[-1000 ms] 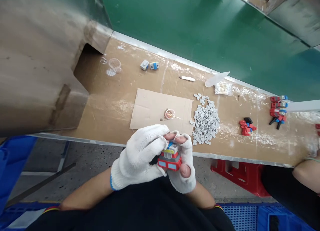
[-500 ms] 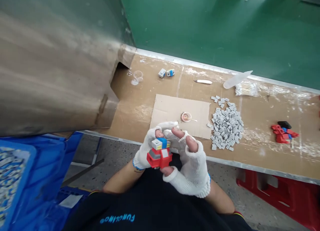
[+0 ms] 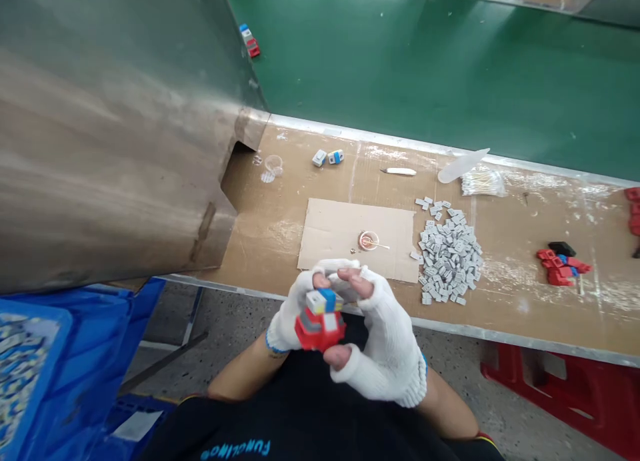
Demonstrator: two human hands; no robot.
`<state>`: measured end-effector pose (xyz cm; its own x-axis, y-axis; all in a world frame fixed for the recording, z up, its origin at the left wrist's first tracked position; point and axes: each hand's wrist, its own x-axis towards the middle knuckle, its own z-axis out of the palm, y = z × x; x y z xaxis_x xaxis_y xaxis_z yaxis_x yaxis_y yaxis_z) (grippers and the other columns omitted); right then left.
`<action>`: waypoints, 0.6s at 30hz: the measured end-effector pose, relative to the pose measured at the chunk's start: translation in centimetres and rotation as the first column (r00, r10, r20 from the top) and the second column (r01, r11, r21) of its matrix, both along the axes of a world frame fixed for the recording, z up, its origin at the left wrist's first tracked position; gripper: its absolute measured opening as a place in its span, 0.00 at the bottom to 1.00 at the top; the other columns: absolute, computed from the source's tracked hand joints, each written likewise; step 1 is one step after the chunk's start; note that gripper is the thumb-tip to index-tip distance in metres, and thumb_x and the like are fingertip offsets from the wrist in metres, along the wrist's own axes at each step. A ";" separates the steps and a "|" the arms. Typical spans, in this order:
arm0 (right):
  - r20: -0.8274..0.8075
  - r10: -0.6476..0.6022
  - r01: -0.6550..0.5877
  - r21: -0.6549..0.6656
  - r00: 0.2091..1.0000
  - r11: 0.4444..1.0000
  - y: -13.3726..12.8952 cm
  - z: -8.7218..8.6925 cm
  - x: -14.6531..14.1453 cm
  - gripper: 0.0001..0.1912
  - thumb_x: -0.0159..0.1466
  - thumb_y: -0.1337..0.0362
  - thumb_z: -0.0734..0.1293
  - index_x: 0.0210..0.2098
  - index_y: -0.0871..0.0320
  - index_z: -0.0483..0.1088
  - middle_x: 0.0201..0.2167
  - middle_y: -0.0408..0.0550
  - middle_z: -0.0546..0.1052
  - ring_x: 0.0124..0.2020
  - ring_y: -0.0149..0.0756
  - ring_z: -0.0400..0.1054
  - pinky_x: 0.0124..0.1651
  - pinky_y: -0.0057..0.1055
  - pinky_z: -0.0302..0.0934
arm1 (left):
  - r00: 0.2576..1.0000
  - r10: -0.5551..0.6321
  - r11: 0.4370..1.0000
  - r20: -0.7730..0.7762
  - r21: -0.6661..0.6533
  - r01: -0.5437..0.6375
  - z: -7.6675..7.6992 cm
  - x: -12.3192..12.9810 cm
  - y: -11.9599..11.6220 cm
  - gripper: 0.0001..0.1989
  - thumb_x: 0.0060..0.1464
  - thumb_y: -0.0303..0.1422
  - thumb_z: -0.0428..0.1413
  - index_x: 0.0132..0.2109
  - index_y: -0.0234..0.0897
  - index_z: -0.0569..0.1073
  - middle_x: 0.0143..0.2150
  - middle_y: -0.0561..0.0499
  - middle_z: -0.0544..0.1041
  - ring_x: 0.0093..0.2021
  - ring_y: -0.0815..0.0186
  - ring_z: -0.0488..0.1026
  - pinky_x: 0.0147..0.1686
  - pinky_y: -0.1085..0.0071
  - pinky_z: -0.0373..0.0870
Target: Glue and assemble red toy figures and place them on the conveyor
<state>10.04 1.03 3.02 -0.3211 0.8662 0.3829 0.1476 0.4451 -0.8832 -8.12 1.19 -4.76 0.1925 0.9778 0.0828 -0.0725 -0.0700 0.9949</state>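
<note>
In the head view, my left hand (image 3: 294,314), in a white fingerless-tip glove, is closed round a blocky red, white and blue plastic toy piece (image 3: 320,328) with grey and yellow parts. The toy is slightly blurred. My right hand (image 3: 385,341), gloved the same way, curves round its other side. Its thumb presses at the toy's lower edge while its fingertips meet near the top. Just beyond the hands lies a cardboard sheet (image 3: 320,234) bearing a small cup (image 3: 369,240) with a cotton swab across it.
Right of the cardboard is a heap of small grey pieces (image 3: 450,254). Behind are a white-handled knife (image 3: 400,172), a bag of cotton swabs (image 3: 483,181) and two small blocks (image 3: 327,157). A metal panel (image 3: 125,134) stands left, above a blue crate (image 3: 55,354); a green belt (image 3: 400,68) runs behind.
The right fingers, raised and spread before, have curled in toward the top of the toy. Both hands and toy sit slightly lower in view. A red-and-blue toy has appeared on the belt.
</note>
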 end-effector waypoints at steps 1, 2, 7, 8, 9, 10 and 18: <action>0.017 0.017 -0.016 -0.071 1.000 0.997 0.0 0.3 0.3 0.47 0.72 0.49 0.82 0.82 0.48 0.60 0.67 0.59 0.83 0.66 0.57 0.85 0.69 0.50 0.83 | 1.000 -0.017 0.997 -0.018 0.072 0.018 0.7 -0.6 0.5 0.21 0.66 0.54 0.74 0.57 0.50 0.82 0.62 0.40 0.87 0.62 0.40 0.89 0.60 0.40 0.93; 0.043 0.041 -0.034 -0.150 0.998 0.988 0.1 0.7 0.6 0.43 0.72 0.46 0.82 0.78 0.48 0.65 0.62 0.56 0.85 0.58 0.52 0.87 0.62 0.44 0.85 | 0.999 -0.036 0.987 -0.040 0.157 0.041 1.6 -1.2 1.2 0.19 0.65 0.49 0.76 0.55 0.50 0.83 0.63 0.41 0.87 0.64 0.41 0.88 0.63 0.41 0.92; 0.189 0.108 -0.032 -0.364 0.976 0.931 1.1 2.5 2.6 0.24 0.70 0.51 0.80 0.62 0.48 0.76 0.44 0.45 0.86 0.37 0.40 0.82 0.45 0.36 0.80 | 0.931 0.073 0.654 -0.358 0.722 0.226 5.3 -2.8 5.0 0.14 0.67 0.21 0.66 0.52 0.46 0.83 0.68 0.38 0.87 0.70 0.47 0.84 0.66 0.46 0.90; 0.190 0.106 -0.029 -0.371 0.976 0.928 1.1 2.6 3.0 0.26 0.70 0.52 0.80 0.63 0.48 0.76 0.46 0.45 0.86 0.39 0.41 0.83 0.47 0.36 0.80 | 0.920 0.089 0.605 -0.381 0.754 0.254 5.7 -2.4 5.6 0.14 0.66 0.18 0.65 0.50 0.43 0.82 0.66 0.37 0.87 0.69 0.48 0.84 0.65 0.48 0.90; 0.178 0.108 -0.035 -0.370 0.978 0.928 1.1 2.5 3.5 0.29 0.69 0.52 0.81 0.66 0.48 0.75 0.48 0.46 0.87 0.42 0.42 0.84 0.50 0.37 0.80 | 0.912 0.105 0.565 -0.398 0.778 0.274 6.0 -1.8 6.2 0.14 0.66 0.17 0.64 0.50 0.42 0.82 0.65 0.37 0.88 0.69 0.48 0.85 0.65 0.50 0.90; 0.153 0.107 -0.044 -0.365 0.982 0.930 0.9 2.4 4.0 0.33 0.68 0.52 0.82 0.70 0.47 0.74 0.51 0.47 0.87 0.45 0.44 0.85 0.53 0.38 0.81 | 0.907 0.119 0.544 -0.403 0.791 0.280 6.1 -1.0 6.6 0.14 0.67 0.17 0.64 0.51 0.41 0.81 0.65 0.37 0.88 0.69 0.49 0.85 0.65 0.51 0.90; 0.048 -0.448 0.450 -0.040 0.893 0.892 6.8 2.1 17.3 0.27 0.74 0.53 0.77 0.68 0.36 0.67 0.57 0.47 0.78 0.54 0.44 0.83 0.54 0.43 0.83 | 0.979 0.153 0.739 -0.132 0.673 -0.025 6.2 3.9 7.1 0.34 0.73 0.36 0.70 0.80 0.49 0.70 0.82 0.35 0.73 0.75 0.49 0.83 0.66 0.56 0.91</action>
